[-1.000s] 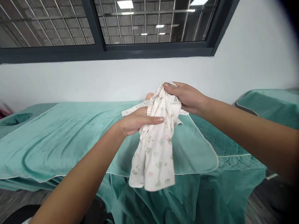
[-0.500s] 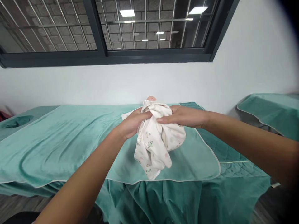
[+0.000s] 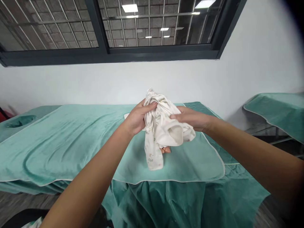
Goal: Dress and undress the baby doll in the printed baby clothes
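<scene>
My left hand [image 3: 140,117] grips the left side of a bunched white baby garment [image 3: 158,126] printed with small animal figures, its thumb on top of the cloth. On the other side my right hand [image 3: 190,118] is closed on the same garment, thumb over the fabric. The garment is held up above the bed; one sleeve-like length hangs down on the left, and a wide cuff-like opening faces me. Below its lower edge show small skin-coloured feet [image 3: 165,149], like a baby doll's. The garment hides the rest of that figure.
The bed has a light green cover [image 3: 71,136] over a darker green sheet [image 3: 161,202]. A white cloth corner [image 3: 126,116] shows beside my left hand. A face hole [image 3: 21,121] lies far left. Another green-covered bed [image 3: 280,107] stands right. Behind are a wall and barred window [image 3: 152,55].
Both hands have lifted the garment slightly and gathered it higher. Its hanging part is shorter, with the opening turned towards me. The small feet now show; the head-like top visible before is hidden.
</scene>
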`<state>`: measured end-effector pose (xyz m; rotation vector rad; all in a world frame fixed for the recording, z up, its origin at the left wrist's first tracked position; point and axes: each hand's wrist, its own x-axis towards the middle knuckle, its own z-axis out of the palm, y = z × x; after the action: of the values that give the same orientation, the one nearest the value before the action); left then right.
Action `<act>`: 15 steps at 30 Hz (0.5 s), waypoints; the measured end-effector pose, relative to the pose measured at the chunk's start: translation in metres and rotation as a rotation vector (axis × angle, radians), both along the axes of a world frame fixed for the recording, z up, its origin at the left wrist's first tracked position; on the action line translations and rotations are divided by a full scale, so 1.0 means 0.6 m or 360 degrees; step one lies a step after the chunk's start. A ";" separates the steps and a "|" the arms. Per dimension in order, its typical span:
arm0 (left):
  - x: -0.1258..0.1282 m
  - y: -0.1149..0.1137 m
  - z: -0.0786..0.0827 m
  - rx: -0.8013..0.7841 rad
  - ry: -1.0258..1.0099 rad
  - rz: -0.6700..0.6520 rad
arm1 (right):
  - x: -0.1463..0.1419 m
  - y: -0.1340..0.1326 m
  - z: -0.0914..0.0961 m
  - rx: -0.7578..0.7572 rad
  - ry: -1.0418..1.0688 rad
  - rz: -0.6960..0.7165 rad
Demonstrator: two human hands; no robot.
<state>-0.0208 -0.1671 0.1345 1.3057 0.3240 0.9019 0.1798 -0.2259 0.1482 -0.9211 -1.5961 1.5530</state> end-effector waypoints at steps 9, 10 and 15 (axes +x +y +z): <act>0.023 0.005 -0.021 -0.0210 -0.0072 -0.0195 | -0.004 0.026 -0.021 0.0163 0.0278 -0.0454; 0.023 0.005 -0.027 -0.0249 -0.0041 -0.0219 | 0.000 0.033 -0.024 0.0199 0.0359 -0.0522; 0.019 0.013 -0.060 -0.0358 0.0187 -0.0331 | 0.032 0.056 -0.064 0.0052 0.0417 -0.0573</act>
<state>-0.0095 -0.1595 0.0987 1.1614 0.3627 0.5968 0.1990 -0.1924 0.1099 -0.8891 -1.1936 1.3286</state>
